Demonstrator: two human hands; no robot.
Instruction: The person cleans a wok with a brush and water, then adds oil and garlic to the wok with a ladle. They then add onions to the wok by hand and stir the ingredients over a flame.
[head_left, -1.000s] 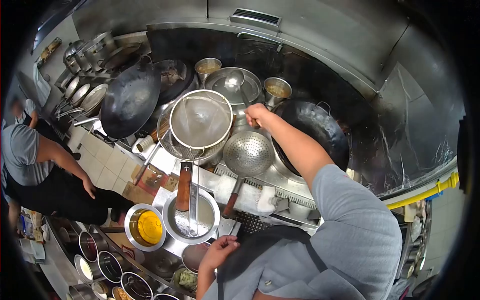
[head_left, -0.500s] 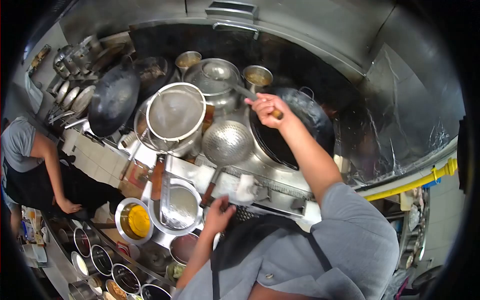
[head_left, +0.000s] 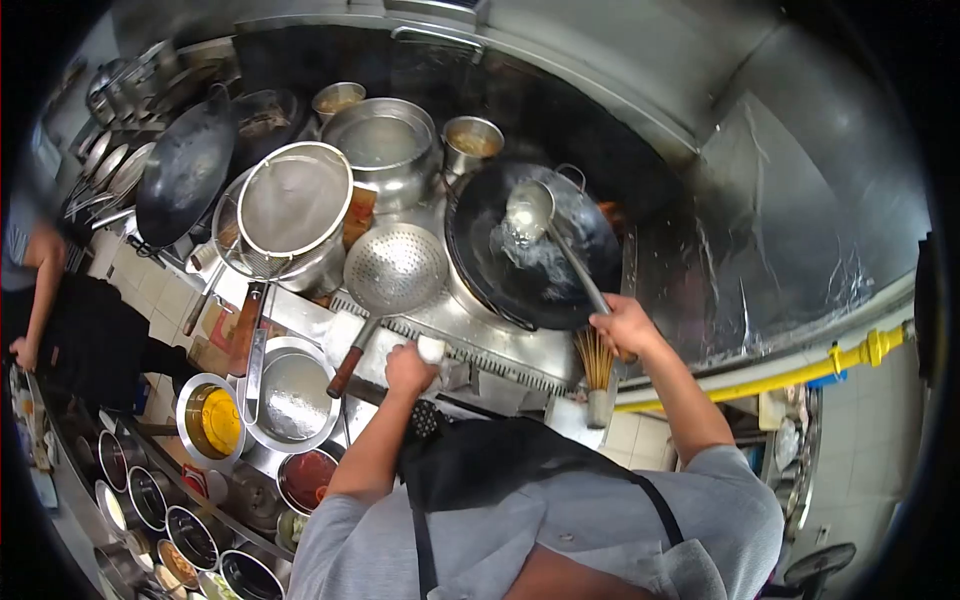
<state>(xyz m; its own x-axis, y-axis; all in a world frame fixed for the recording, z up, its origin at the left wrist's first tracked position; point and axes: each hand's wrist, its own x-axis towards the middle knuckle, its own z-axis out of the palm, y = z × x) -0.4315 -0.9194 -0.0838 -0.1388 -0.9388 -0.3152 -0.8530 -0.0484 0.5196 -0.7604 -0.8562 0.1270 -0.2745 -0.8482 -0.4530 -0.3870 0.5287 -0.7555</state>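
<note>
My right hand [head_left: 625, 326] is closed around the handle of a metal ladle [head_left: 572, 255]. The ladle's bowl is tilted over the black wok [head_left: 500, 260], and clear liquid spreads beneath it. My left hand [head_left: 408, 370] is closed on a crumpled white cloth [head_left: 432, 349] at the front of the stove; its fingers are partly hidden. Left of that hand lies a perforated skimmer [head_left: 396, 268], its wooden handle pointing toward me. Behind it stands a large metal pot [head_left: 380, 150] of liquid.
A round mesh strainer [head_left: 295, 200] rests over a pot on the left. A bamboo brush [head_left: 597, 375] stands right of the stove front. Bowls with yellow liquid [head_left: 215, 420] and red sauce [head_left: 307, 478] sit at lower left. Another person's arm [head_left: 42, 290] is at far left.
The ladle has gone from the large pot to above the wok, where liquid now shows. My left hand has moved from beside the skimmer handle to the white cloth. The view has shifted right.
</note>
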